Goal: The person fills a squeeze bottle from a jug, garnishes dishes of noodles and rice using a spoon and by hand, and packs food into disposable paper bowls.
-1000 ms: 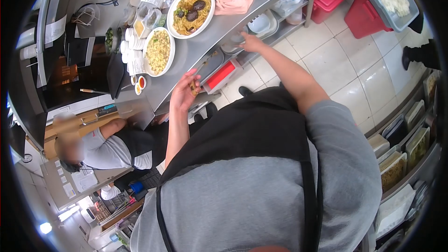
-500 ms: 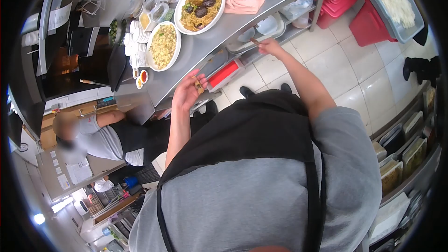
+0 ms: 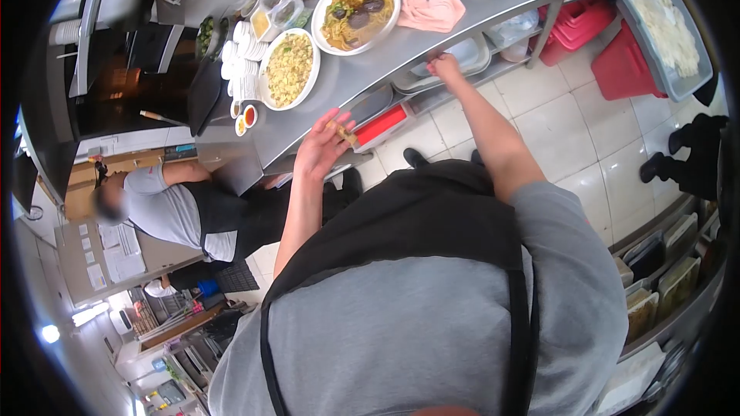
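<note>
My left hand (image 3: 322,146) is raised palm up at the counter's front edge, fingers curled around a small tan-and-brown piece (image 3: 344,133) whose kind I cannot make out. My right hand (image 3: 445,67) is closed near the same edge, above the lower shelf; what it grips is hidden. Beyond the hands stand an oval plate of noodles with dark mushroom-like pieces (image 3: 356,15) and an oval plate of yellow fried rice (image 3: 289,69). A crumpled pink cloth (image 3: 432,6) lies right of the noodles.
Sauce cups (image 3: 250,115) and stacked white cups (image 3: 245,62) stand left of the rice on the steel counter (image 3: 493,0). A grey tub of white food (image 3: 663,31) and red bins (image 3: 620,69) are at right. A co-worker (image 3: 173,200) stands at left.
The whole view has shifted, with the counter lying farther right. My right hand is closer to the counter edge, and the brown stick-like thing that showed in it is now hidden.
</note>
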Available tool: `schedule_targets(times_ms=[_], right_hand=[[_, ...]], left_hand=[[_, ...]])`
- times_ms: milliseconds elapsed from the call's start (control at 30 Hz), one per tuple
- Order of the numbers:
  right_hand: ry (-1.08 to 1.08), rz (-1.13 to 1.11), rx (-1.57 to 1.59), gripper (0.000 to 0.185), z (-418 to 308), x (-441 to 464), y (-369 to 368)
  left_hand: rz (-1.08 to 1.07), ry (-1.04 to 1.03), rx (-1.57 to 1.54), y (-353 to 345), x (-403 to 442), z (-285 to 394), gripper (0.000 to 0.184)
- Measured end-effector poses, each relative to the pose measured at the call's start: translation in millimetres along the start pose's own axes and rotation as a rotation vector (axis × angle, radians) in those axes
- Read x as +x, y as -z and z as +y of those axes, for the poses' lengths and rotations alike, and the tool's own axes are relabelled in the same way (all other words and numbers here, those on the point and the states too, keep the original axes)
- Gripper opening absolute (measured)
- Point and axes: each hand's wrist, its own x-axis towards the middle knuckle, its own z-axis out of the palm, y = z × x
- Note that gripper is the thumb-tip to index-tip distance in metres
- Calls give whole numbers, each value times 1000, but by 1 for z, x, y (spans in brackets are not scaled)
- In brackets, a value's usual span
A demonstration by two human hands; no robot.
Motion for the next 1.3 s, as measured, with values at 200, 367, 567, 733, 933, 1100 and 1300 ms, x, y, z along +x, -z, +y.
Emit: schedule_targets(times_ms=[200,367,567,733,933,1100,1300], right_hand=[[-245,-65,-172,27,17,-41,18],[-245,-498,-250,35,-10,-98,-12],[-193,-788,71,33,-109,-178,-73],[-46,-821,-60,22,-75,-160,-81],[-69,-477,-276,13,-21,-94,-8],[-71,-81,-247,9,-9,-58,82],[-19,117,-144,13,-25,-15,150]], left_hand=[[-64,-58,-126,0,6,7,38],[-181,-170,-139,-10,3,12,39],[-136,-263,38,-10,11,-4,37],[-98,-247,180,-1,15,-34,39],[39,-37,453,54,9,-74,47],[253,282,377,127,5,-129,37],[164,444,503,226,-9,-193,28]])
